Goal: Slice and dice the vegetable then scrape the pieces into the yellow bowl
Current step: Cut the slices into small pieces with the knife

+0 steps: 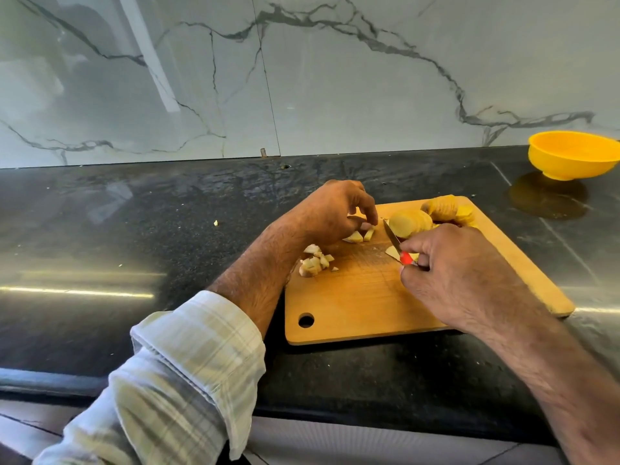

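A wooden cutting board [362, 303] lies on the black counter. Sliced potato rounds [411, 223] lean in rows at the board's far edge. Diced pieces [315, 263] sit in a small heap at its left edge. My left hand [332, 213] hovers over a few cut strips [360, 235], its fingertips curled down onto them. My right hand [449, 270] grips a small knife [397, 248] by its red handle, blade pointing away toward the slices. The yellow bowl [573, 156] stands empty-looking at the far right, apart from the board.
A marble-patterned wall [302, 78] rises behind the counter [134, 246]. A stray potato bit [215, 223] lies on the counter left of the board. The counter's front edge runs just below my forearms.
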The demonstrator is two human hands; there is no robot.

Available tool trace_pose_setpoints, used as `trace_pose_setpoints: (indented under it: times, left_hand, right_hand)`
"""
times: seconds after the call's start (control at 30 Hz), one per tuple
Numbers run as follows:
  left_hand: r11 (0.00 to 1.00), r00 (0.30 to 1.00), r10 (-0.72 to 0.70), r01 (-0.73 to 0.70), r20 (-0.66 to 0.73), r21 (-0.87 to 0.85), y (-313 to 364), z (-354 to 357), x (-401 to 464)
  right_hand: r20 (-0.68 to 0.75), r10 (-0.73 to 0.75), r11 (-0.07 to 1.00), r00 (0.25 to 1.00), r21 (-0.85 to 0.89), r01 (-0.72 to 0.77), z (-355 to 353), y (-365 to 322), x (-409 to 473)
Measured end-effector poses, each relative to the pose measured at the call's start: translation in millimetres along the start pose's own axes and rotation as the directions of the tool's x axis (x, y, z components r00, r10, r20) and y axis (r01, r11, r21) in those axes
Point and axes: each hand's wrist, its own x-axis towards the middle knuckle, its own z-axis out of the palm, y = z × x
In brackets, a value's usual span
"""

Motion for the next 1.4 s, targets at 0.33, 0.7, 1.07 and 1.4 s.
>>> trace_pose_setpoints:
  times: [0.33,0.7,1.07,1.4]
  left_hand:
    - [0.997,0.985,-0.023,0.01,-0.17,-0.079,-20,-14,-6]
    - [1.0,0.999,0.012,-0.012,0.046,-0.017,-13,-11,-5]
    - [0.99,0.995,-0.1,0.102,-0.018,0.094,-13,-18,-12]
    - [0.906,0.976,-0.209,0.215,-0.056,0.364,6,1,-5]
  right_hand:
    - [-0.006,-0.109,0.994,0.994,0.012,0.109,4,-11,-8]
    - [-0.016,-0.006,0.999,1.0,0.037,0.007,-5,4,-3]
    - [0.011,0.013,1.0,1.0,0.02,-0.014,-9,1,-4]
    - [-0.037,0.013,1.0,0.999,0.012,-0.013,-3,0,-3]
